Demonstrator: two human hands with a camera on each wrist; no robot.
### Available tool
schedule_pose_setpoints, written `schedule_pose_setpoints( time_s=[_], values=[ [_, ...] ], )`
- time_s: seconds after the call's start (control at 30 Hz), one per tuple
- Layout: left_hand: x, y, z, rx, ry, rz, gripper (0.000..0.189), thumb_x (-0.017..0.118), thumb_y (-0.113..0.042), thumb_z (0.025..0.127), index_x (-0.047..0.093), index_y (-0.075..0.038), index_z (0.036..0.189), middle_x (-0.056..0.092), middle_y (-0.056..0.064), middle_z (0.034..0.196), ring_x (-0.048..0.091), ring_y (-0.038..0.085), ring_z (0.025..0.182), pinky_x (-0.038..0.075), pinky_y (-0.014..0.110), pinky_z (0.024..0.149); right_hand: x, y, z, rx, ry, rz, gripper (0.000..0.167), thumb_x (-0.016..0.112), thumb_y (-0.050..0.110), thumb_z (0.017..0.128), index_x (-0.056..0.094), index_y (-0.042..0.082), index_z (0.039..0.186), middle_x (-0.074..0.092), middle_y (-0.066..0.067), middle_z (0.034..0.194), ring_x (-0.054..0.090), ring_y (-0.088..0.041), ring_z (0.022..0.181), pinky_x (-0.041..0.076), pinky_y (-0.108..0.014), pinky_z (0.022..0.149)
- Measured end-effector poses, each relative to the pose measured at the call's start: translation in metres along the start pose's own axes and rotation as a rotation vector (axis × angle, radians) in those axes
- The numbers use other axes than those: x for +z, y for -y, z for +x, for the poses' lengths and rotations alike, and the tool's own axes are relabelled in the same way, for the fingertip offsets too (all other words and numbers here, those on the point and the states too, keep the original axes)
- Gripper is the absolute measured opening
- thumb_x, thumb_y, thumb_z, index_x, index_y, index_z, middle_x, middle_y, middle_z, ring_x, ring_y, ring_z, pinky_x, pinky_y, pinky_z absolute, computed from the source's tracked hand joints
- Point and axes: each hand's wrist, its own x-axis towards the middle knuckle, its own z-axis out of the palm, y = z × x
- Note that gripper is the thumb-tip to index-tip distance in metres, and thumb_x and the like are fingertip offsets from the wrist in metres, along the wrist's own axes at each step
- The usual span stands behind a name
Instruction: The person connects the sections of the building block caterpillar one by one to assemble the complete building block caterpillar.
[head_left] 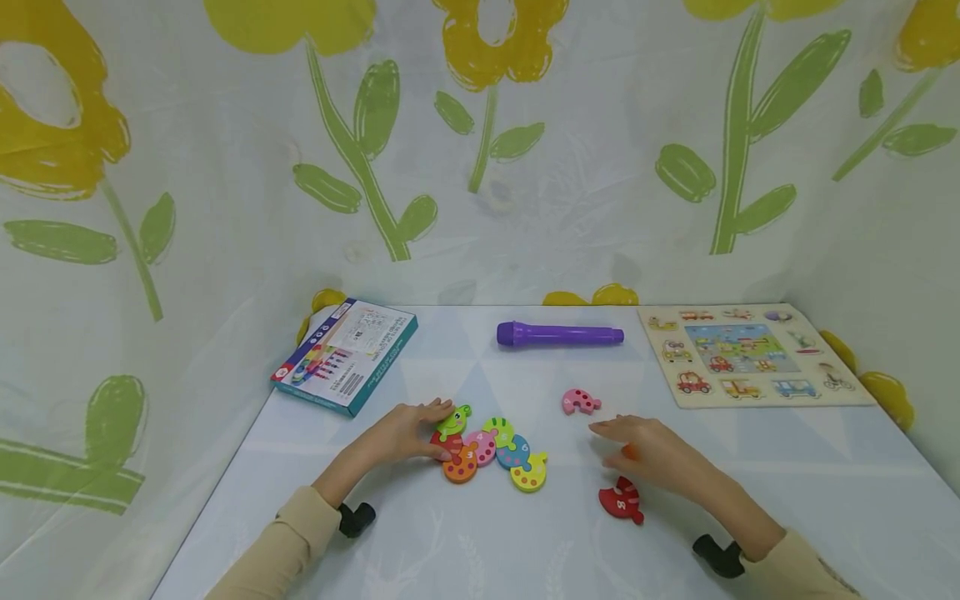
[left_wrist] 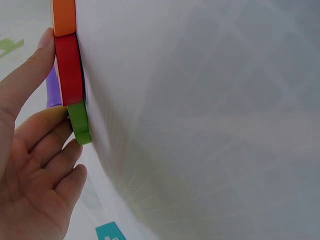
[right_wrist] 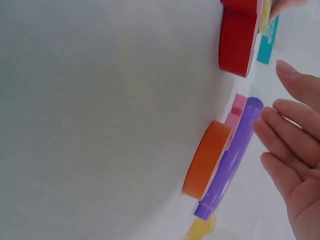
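Observation:
A wooden number caterpillar puzzle (head_left: 483, 447) lies joined on the table, with a green head piece (head_left: 453, 423) at its left end. My left hand (head_left: 401, 431) holds that end, thumb on the red piece (left_wrist: 69, 70) and index finger at the green head. To the right, my right hand (head_left: 652, 452) hovers with loosely extended fingers and holds nothing. Beneath it lies a loose orange piece (right_wrist: 207, 160), mostly hidden in the head view. A red piece marked 8 (head_left: 621, 502) sits nearer the front, and a pink piece (head_left: 581, 402) farther back.
A purple toy microphone (head_left: 559, 335) lies at the back. A flat box (head_left: 345, 356) is at the back left, and a wooden vehicle picture board (head_left: 753, 357) at the back right. Flower-print cloth (head_left: 525, 225) hangs behind the table (head_left: 420, 550).

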Motion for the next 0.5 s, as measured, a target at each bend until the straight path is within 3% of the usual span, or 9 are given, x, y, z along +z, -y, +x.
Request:
schedule_pose_setpoints(
  time_s=[0.23, 0.4, 0.5],
  values=[
    [0.002, 0.001, 0.001, -0.004, -0.001, -0.003, 0.077, 0.081, -0.039, 0.075, 0.050, -0.017, 0.142, 0.043, 0.002, 0.148, 0.031, 0.024, 0.141, 0.032, 0.047, 0.110, 0.004, 0.004, -0.014, 0.130, 0.032, 0.062, 0.048, 0.078, 0.022, 0.082, 0.065, 0.010, 0.127, 0.065, -0.009, 0.122, 0.053, -0.038, 0.122, 0.048, -0.051, 0.094],
    [0.002, 0.002, 0.001, 0.000, -0.002, -0.001, 0.078, 0.081, -0.040, 0.075, 0.050, -0.017, 0.142, 0.043, 0.002, 0.148, 0.031, 0.024, 0.141, 0.032, 0.048, 0.110, 0.005, 0.007, -0.025, 0.090, 0.041, 0.036, 0.052, 0.079, 0.026, 0.081, 0.065, 0.007, 0.126, 0.067, -0.007, 0.120, 0.060, -0.029, 0.114, 0.054, -0.041, 0.086],
    [0.002, 0.004, 0.001, 0.005, -0.003, 0.006, 0.078, 0.080, -0.041, 0.074, 0.050, -0.017, 0.142, 0.043, 0.001, 0.148, 0.031, 0.024, 0.140, 0.033, 0.047, 0.110, 0.006, 0.007, -0.031, 0.052, 0.037, 0.020, 0.053, 0.078, 0.030, 0.081, 0.065, 0.006, 0.126, 0.066, -0.007, 0.121, 0.059, -0.030, 0.115, 0.053, -0.043, 0.087]
  ],
)
